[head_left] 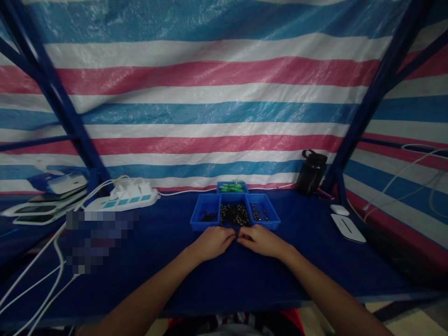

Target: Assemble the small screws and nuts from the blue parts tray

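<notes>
My left hand (217, 241) and my right hand (258, 240) are close together just in front of the middle blue bin. The fingers of both are curled and pinched; whatever small thing lies between the fingertips is too small to make out. Beyond them, the middle bin holds a heap of small dark and brassy metal parts (235, 213). On its left, a blue bin (196, 218) contains some dark thin pieces (209, 216). The right blue bin (273, 215) has a few scattered small parts (259, 213). Behind stands another bin with green pieces (232, 187).
A white power strip (129, 200) with plugs and cables lies at the back left, beside stacked white-framed devices (45, 205). At the back right stands a black bottle (311, 172). A white flat device (347, 227) and a white rounded case (339, 210) rest on the right.
</notes>
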`<state>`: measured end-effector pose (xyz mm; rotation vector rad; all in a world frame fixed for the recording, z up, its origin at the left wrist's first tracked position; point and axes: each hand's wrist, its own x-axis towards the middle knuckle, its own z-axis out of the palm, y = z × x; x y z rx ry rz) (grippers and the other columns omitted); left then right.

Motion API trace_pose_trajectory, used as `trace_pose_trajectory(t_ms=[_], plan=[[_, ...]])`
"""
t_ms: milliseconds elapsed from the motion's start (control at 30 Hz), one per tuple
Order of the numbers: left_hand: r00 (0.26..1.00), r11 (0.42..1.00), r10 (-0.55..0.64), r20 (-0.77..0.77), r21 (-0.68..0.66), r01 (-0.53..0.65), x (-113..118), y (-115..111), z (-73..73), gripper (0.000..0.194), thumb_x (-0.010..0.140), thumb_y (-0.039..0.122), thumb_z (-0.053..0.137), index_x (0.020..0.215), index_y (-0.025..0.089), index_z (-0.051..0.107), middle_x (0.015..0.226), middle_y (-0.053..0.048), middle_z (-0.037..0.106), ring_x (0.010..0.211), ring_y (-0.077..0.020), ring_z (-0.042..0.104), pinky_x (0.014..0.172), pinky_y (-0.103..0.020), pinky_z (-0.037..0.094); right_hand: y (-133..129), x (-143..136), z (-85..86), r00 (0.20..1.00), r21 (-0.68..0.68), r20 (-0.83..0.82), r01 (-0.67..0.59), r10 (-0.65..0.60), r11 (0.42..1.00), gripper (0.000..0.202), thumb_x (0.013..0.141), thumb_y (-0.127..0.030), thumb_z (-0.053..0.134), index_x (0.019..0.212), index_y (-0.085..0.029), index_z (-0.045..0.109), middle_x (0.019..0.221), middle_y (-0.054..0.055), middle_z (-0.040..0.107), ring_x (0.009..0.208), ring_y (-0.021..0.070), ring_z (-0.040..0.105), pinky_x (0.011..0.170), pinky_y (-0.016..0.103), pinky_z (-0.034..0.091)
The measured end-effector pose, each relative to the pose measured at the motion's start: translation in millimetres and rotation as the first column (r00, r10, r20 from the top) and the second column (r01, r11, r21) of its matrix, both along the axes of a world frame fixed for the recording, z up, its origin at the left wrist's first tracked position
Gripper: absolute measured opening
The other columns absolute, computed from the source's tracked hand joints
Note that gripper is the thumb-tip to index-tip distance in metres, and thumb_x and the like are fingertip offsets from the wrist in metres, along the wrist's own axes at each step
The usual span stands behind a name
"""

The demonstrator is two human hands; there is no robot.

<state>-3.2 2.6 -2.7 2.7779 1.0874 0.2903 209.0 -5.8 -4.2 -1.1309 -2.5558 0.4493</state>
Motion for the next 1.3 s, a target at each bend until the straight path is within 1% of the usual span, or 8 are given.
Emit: trace_pose_trajectory(t_ms=[167,400,533,733,833,967,1100,1300], plan=[[1.0,1.0,-0.007,-0.007,0.005,0.007,0,-1,0.5,0.024,0.097,0.026,0.038,0.092,0.02,0.061,0.084,-0.003,0.068,0.078,-0.019,0.066,0.065,-0.024,0.043,-2,-1,3.1,0.999,0.026,-0.047,-0.011,0.013,1.0,0.019,0.093,-0.033,0.048,0.09,-0.019,0.061,0.072,-0.001,0.065,0.064,0.0124,0.059,0.057,0.022,0.032],[0.999,0.999,-0.034,-0.01,-0.018,0.034,1,-3,2.4,0.024,0.097,0.025,0.038,0.095,0.019,0.061,0.085,-0.004,0.068,0.08,-0.0188,0.066,0.066,-0.023,0.044,-5,-2,5.8,0.999,0.014,-0.046,-0.007,0.008,1.0,0.018,0.093,-0.033,0.049,0.093,-0.019,0.06,0.072,-0.001,0.065,0.066,0.0129,0.06,0.058,0.022,0.034],[1.0,0.999,-0.03,-0.006,-0.022,0.03,1,-3,2.4,0.022,0.096,0.024,0.04,0.094,0.019,0.061,0.082,-0.004,0.068,0.078,-0.0184,0.066,0.065,-0.023,0.043,-5,-3,7.0,0.999,0.02,-0.052,-0.006,0.007,1.0,0.021,0.093,-0.036,0.049,0.089,-0.019,0.06,0.071,-0.001,0.064,0.065,0.0129,0.059,0.058,0.022,0.033],[0.999,0.999,-0.035,-0.012,-0.001,0.035,1,-4,3.3,0.019,0.095,0.025,0.043,0.091,0.019,0.06,0.082,-0.003,0.067,0.076,-0.0186,0.065,0.063,-0.023,0.042,-3,-3,5.5,0.999,0.026,-0.049,0.0,0.001,1.0,0.019,0.094,-0.031,0.047,0.088,-0.019,0.06,0.074,0.0,0.065,0.067,0.0131,0.059,0.059,0.022,0.033],[0.999,0.999,-0.032,0.002,-0.003,0.032,1,-3,4.3,0.018,0.094,0.025,0.044,0.088,0.019,0.06,0.081,-0.003,0.067,0.076,-0.0177,0.064,0.063,-0.022,0.041,-3,-3,4.4,0.999,0.039,-0.041,-0.003,0.004,0.999,0.018,0.093,-0.028,0.047,0.086,-0.019,0.06,0.071,-0.001,0.064,0.065,0.0124,0.058,0.058,0.022,0.032],[0.999,1.0,-0.021,0.031,-0.014,0.021,0,-2,3.9,0.017,0.093,0.026,0.046,0.086,0.019,0.06,0.079,-0.002,0.066,0.073,-0.0161,0.063,0.062,-0.021,0.039,-2,-3,5.1,1.0,0.025,-0.028,0.005,-0.005,1.0,0.015,0.091,-0.023,0.047,0.087,-0.018,0.061,0.069,-0.001,0.063,0.061,0.0115,0.056,0.056,0.021,0.03],[0.998,1.0,-0.007,0.058,-0.012,0.008,0,-3,5.2,0.019,0.093,0.028,0.046,0.086,0.019,0.061,0.077,-0.001,0.065,0.068,-0.0147,0.061,0.06,-0.021,0.038,-1,-1,5.3,1.0,0.01,-0.004,0.017,-0.017,1.0,0.015,0.089,-0.021,0.047,0.087,-0.017,0.061,0.07,0.0,0.063,0.061,0.0115,0.056,0.057,0.021,0.031],[0.993,1.0,0.0,0.115,-0.028,0.003,2,-5,11.2,0.018,0.093,0.028,0.046,0.091,0.019,0.062,0.082,-0.002,0.066,0.071,-0.0144,0.061,0.062,-0.021,0.038,0,-2,1.0,0.999,0.001,0.026,-0.023,0.023,1.0,0.016,0.089,-0.021,0.047,0.082,-0.016,0.061,0.07,0.001,0.064,0.06,0.0114,0.056,0.057,0.021,0.031]])
